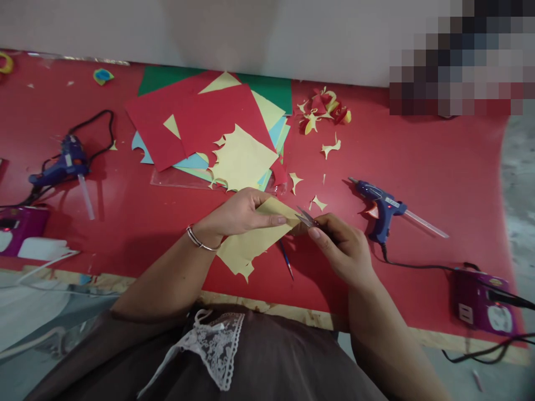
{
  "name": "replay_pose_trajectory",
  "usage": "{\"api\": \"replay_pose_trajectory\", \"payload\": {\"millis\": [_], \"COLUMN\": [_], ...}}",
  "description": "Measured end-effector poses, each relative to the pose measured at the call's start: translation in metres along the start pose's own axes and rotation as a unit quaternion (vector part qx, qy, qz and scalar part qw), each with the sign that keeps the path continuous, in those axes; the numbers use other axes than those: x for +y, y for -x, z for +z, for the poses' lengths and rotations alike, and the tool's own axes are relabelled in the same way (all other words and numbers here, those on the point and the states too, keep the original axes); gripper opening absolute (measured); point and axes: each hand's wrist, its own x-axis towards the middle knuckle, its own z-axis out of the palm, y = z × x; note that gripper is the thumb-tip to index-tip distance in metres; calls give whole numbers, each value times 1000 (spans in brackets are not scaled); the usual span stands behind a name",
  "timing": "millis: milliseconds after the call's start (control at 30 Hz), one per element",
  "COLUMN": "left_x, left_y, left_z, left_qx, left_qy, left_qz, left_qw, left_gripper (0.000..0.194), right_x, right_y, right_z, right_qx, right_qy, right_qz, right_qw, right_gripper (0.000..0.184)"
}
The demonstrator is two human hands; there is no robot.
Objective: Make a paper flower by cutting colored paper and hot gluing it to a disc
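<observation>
My left hand (251, 214) pinches a pale yellow sheet of paper (242, 248) between thumb and fingers. The sheet's lower edge is ragged from cuts. In my right hand (340, 245) is a small pair of scissors (307, 217), its blades parted at the sheet's right corner. My fingers hide most of the scissor handles. Beneath the sheet, a thin blue stick-like tool (286, 260) lies partly covered on the red tabletop (317, 289). Just beyond my hands, another yellow sheet (242, 159) with scalloped cut edges rests on a stack of coloured paper.
Red sheets (217, 117) and green paper (271, 89) lie at the back. Yellow scraps (319, 203) and a red-yellow paper pile (324, 108) are to the right. Blue glue guns stand left (73, 159) and right (380, 206), with cords to purple power boxes (480, 301).
</observation>
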Motion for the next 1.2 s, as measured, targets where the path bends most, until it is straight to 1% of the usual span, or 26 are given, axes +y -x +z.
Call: {"api": "replay_pose_trajectory", "payload": {"millis": [133,333,567,800,933,1200], "left_x": [-1,-2,-2,-2,-2,-2], "left_y": [-1,-2,-2,-2,-2,-3], "left_z": [1,1,1,1,2,2], "left_qx": [-6,-13,-16,-17,-17,-21], "left_qy": [1,-10,-16,-12,-15,-9], "left_qz": [2,1,8,15,2,11], "left_qw": [1000,1000,1000,1000,1000,1000], "left_gripper": [35,35,33,31,32,36], "right_x": [-3,-7,-4,-6,-6,-3], "right_y": [-1,-1,-1,0,0,1], "right_z": [-1,0,0,-1,-1,-1], "right_qx": [-14,-9,-4,-8,-9,-7], "right_qy": [4,9,9,14,15,24], "right_qz": [-2,-2,-20,-4,-11,-30], "right_qw": [1000,1000,1000,1000,1000,999], "right_gripper": [50,57,52,56,52,47]}}
